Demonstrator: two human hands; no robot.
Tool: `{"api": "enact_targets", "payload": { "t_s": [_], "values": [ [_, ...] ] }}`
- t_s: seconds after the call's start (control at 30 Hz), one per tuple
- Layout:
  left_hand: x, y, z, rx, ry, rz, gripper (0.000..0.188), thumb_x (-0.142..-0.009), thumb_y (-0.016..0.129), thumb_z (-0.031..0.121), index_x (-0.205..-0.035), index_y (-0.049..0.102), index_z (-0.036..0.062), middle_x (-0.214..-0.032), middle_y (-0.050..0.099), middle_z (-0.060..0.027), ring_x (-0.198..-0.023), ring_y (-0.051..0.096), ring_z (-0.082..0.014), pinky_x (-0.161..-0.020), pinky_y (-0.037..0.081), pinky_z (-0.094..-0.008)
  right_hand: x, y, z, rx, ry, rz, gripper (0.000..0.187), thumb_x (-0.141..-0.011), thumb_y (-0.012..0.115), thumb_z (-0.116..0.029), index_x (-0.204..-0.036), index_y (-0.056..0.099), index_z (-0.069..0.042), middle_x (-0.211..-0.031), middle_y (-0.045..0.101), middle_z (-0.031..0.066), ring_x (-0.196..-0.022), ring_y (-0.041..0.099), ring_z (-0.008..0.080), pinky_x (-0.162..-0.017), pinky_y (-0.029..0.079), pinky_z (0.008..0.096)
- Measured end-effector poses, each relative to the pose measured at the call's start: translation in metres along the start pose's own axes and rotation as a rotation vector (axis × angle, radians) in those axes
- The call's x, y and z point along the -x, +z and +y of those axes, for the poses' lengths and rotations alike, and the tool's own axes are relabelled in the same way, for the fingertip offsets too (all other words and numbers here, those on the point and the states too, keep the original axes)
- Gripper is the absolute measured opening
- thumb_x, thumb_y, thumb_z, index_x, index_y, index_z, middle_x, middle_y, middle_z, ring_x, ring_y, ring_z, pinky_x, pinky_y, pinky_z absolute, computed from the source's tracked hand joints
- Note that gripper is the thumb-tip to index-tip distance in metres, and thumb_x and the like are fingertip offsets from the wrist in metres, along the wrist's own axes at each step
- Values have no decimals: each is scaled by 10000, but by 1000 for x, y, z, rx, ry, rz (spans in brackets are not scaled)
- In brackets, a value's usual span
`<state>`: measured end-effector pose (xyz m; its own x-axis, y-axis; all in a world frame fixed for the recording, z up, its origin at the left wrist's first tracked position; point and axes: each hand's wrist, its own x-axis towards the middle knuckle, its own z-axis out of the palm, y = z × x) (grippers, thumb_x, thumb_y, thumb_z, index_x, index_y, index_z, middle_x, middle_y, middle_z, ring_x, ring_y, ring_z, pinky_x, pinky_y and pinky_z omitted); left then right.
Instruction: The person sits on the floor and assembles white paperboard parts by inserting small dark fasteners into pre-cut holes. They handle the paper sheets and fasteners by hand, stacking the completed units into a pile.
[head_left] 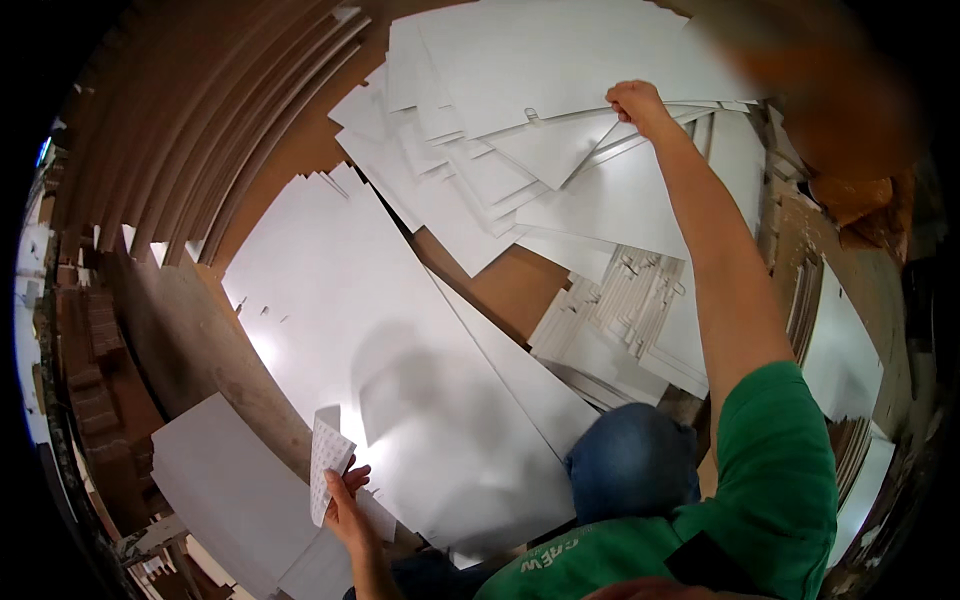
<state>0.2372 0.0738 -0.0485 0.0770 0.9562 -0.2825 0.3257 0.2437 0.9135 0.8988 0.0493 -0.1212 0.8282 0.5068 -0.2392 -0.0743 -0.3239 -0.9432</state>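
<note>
My right hand (pixel 637 106) reaches far forward, its fingers closed on the front edge of a large white cardboard sheet (pixel 560 55). That sheet lies over other white sheets (pixel 450 170), fanned out unevenly beneath it. Low and left of the middle, my left hand (pixel 346 503) holds a creased white paper sheet (pixel 329 458) with rows of small print. Its thumb and some fingers show around the paper. Between my hands lies a long stack of white sheets (pixel 350 290), with my shadow across it.
Brown-edged boards (pixel 220 100) are piled at the far left. Smaller slotted white pieces (pixel 630 300) lie in front of my right arm, beside a bare brown board (pixel 490 285). My knee (pixel 635 460) is against the near stack. More white sheets (pixel 840 350) stand at right.
</note>
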Motion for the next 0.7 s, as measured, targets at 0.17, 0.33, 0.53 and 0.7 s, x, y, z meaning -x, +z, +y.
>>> {"api": "enact_targets", "payload": {
  "t_s": [0.17,0.33,0.53,0.7],
  "values": [
    [-25,19,-4,30,-35,95,439,-904,437,367,-1079,523,-26,-925,630,-131,-735,610,-170,-673,466,-277,-63,71,4,196,-82,-17,169,-677,593,-64,-553,494,-6,-512,464,62,-405,381,133,-369,305,268],
    [-46,21,-11,78,-115,152,448,-894,446,394,-1069,526,-11,-924,636,-138,-740,620,-181,-672,468,-278,-68,123,0,438,-113,-81,102,-639,618,-57,-653,524,-18,-557,512,56,-468,480,129,-406,382,257],
    [-52,20,-9,95,-114,146,444,-892,448,398,-1059,532,-5,-910,641,-147,-717,626,-192,-660,472,-277,-67,135,-29,1223,-136,-21,209,-619,655,-128,-549,507,2,-484,499,97,-412,471,167,-406,402,276],
    [-43,13,2,194,-122,142,418,-898,444,375,-1050,529,-5,-906,640,-153,-715,627,-208,-648,477,-285,-50,80,-6,758,28,-37,368,-709,667,-264,-511,498,-5,-459,474,84,-349,384,148,-336,307,276]
  ]
}}
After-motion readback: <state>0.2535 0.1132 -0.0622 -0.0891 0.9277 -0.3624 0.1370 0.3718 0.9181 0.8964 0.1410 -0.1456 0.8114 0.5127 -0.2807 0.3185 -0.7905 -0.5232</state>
